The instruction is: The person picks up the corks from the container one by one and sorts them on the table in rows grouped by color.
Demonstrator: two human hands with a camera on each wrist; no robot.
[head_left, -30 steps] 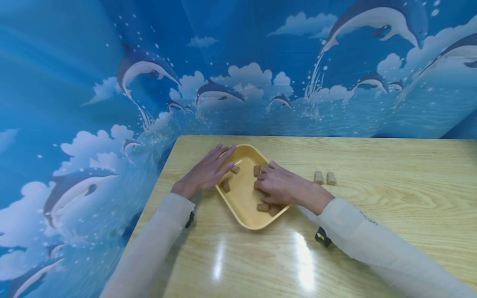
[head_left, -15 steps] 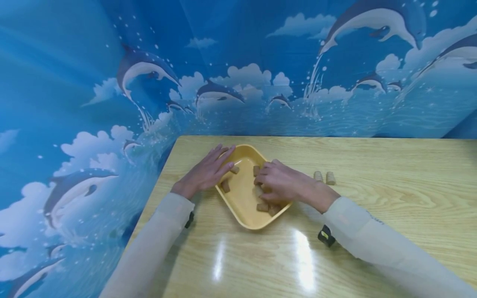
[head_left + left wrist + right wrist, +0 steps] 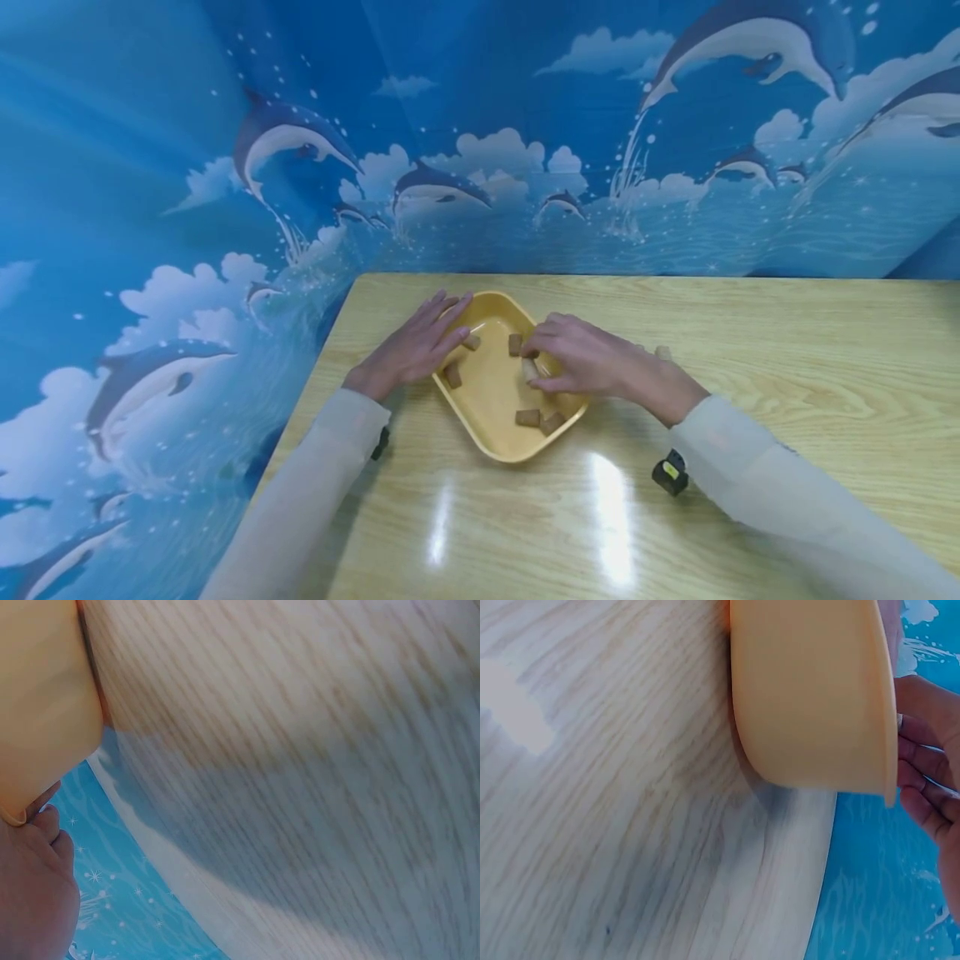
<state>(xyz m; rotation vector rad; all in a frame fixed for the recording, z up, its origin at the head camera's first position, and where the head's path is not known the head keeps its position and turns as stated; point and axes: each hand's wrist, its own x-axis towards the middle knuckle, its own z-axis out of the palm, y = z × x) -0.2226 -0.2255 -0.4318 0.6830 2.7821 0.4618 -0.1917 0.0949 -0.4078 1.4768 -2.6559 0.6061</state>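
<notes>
A yellow tray point(image 3: 491, 442) stands on the table with several brown corks in it. My right hand point(image 3: 588, 358) is over its right side and pinches a lighter cork point(image 3: 529, 371) between thumb and fingers. Close to those fingers lies another cork point(image 3: 514, 344); two more, one of them a cork on its side point(image 3: 527, 417), sit nearer the front corner. My left hand point(image 3: 416, 342) rests on the left rim with its fingers extended, and partly covers a cork point(image 3: 471, 342). In the right wrist view the tray wall point(image 3: 810, 697) hides the pinched cork.
On the wood-grain table point(image 3: 787, 358), a cork point(image 3: 663, 352) shows just past my right wrist, which covers the spot beside it. A blue dolphin-print cloth point(image 3: 480, 217) hangs behind the table and along its left side.
The right hand has shifted a little to the right within the tray, and the cork it pinches has come into view. Its wrist now covers most of the corks on the table.
</notes>
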